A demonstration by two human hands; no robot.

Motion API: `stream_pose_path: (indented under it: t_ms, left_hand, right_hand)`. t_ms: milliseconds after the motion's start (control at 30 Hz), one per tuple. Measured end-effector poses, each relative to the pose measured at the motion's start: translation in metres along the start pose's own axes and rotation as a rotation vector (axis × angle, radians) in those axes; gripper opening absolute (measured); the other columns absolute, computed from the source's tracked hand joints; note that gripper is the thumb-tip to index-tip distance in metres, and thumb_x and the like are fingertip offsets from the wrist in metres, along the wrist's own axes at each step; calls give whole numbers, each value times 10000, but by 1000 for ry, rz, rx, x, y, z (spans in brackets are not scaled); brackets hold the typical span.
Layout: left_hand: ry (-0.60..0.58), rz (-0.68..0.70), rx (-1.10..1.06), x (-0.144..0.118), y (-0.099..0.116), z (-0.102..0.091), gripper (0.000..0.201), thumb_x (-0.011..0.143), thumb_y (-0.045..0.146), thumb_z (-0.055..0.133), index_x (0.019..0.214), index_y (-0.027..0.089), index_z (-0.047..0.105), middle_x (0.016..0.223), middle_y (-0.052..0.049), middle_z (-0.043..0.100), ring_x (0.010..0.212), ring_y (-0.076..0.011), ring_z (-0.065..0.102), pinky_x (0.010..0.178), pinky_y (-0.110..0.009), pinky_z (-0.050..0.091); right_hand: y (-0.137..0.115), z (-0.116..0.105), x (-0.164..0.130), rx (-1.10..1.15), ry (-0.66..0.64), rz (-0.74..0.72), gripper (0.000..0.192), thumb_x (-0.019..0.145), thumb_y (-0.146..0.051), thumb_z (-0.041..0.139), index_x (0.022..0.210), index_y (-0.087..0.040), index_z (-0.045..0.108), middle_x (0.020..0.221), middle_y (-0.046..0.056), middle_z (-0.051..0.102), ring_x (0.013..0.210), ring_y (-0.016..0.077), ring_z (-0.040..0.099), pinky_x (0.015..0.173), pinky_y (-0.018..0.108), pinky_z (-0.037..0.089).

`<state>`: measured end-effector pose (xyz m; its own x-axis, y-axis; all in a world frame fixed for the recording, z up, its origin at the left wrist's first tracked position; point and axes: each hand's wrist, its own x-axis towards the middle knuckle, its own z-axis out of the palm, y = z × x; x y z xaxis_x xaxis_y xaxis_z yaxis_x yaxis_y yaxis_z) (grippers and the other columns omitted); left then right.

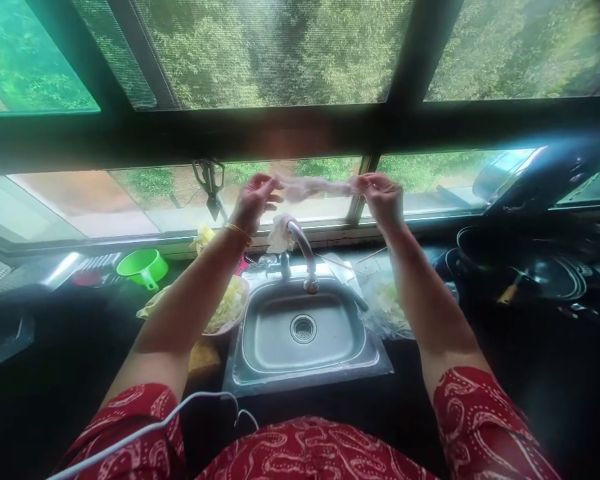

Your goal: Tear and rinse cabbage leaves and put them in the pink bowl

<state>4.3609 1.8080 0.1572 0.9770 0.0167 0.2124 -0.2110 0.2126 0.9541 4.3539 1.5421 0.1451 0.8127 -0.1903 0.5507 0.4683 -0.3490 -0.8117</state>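
Observation:
Stretched between my two raised hands, above the faucet point(303, 243), is a thin, whitish, see-through plastic bag point(313, 189), blurred and bunched lengthwise. My left hand point(255, 200) pinches one end of it, a bangle on that wrist. At the other end, the fingers of my right hand point(381, 199) are closed on the bag. Below lies a steel sink point(303, 360) with its drain in the middle. A whitish cloth-like bundle point(281, 233) is at the faucet's bend. Pale chopped leaves, perhaps cabbage, fill a bowl point(227, 330) left of the sink.
To the left stands a green plastic pot with a handle point(143, 267). Another clear bag point(387, 307) with pale shreds sits right of the sink. Dark pans point(485, 247) are farther right. Utensils point(209, 183) hang by the window. A white cable point(180, 407) crosses near my body.

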Motion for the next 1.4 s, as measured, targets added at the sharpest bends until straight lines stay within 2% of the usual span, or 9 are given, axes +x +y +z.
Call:
stream_pose_path:
  t_ms: [300,467,567,667,767,967,1133,1267,1400]
  left_hand:
    - [48,-107,-152,11,2,0,140,925,333,541,975,216,483,811,-12,679,617,-95,638,535,-181,460]
    - [138,122,-57,-5,-4,-33,114,877,313,582,900,237,500,728,-10,657,748,-151,660,662,-241,517]
    - [45,-41,161,-27,-28,-60,134,802,301,633,783,212,535,701,-19,644,657,-149,610,614,-249,492]
    - [-157,-232,501,-43,-52,-78,133,727,276,657,819,186,626,814,-32,689,675,-165,606,656,-292,500]
    - [-66,126,840,-41,-64,-73,213,717,242,616,916,214,690,1020,-31,714,954,-220,626,946,-393,464]
    - [-177,519,1102,-36,-54,-13,325,820,434,553,1053,274,713,1431,6,548,1307,-285,464,1143,-489,261]
    - [-65,671,930,-92,-55,55,301,869,375,548,1046,201,718,1262,-68,647,1240,-282,532,1128,-483,332]
    - [-567,162,754,-143,-133,140,417,872,430,565,1209,193,630,1158,-81,687,1082,-269,630,981,-441,484]
    - [-595,-361,834,-153,-245,204,567,811,339,663,1316,127,521,1231,-170,643,1043,-258,649,895,-372,509]
  right_hand:
    - [17,17,7,154,-4,319,439,872,-562,602,775,-134,616,613,6,611,490,79,590,409,165,438]
    - [18,55,0,177,-94,237,437,844,-587,620,781,-155,593,622,-12,591,571,94,617,483,175,464]
    - [35,66,-22,-12,-282,286,398,810,-512,685,675,-150,587,541,-28,539,546,102,575,511,198,435]
    - [60,39,-48,-212,-424,388,320,829,-404,670,685,-120,638,523,-21,551,536,95,533,552,212,402]
    - [85,-36,-75,-413,-243,437,251,898,-302,549,860,-100,693,720,33,665,694,119,583,683,235,431]
    - [128,-209,-147,-1106,41,678,394,879,-292,543,1212,-95,615,1253,224,586,1168,326,512,988,435,388]
    - [192,-255,-178,-1014,80,927,700,852,-370,572,1450,-61,382,1416,267,438,1280,360,447,1058,450,356]
    - [230,-259,-172,-790,190,998,567,793,-322,614,1299,-72,554,1240,207,598,1125,294,567,989,410,432]
    - [227,-271,-159,-651,208,807,230,826,-294,520,821,-128,680,761,51,656,786,188,601,809,324,487]
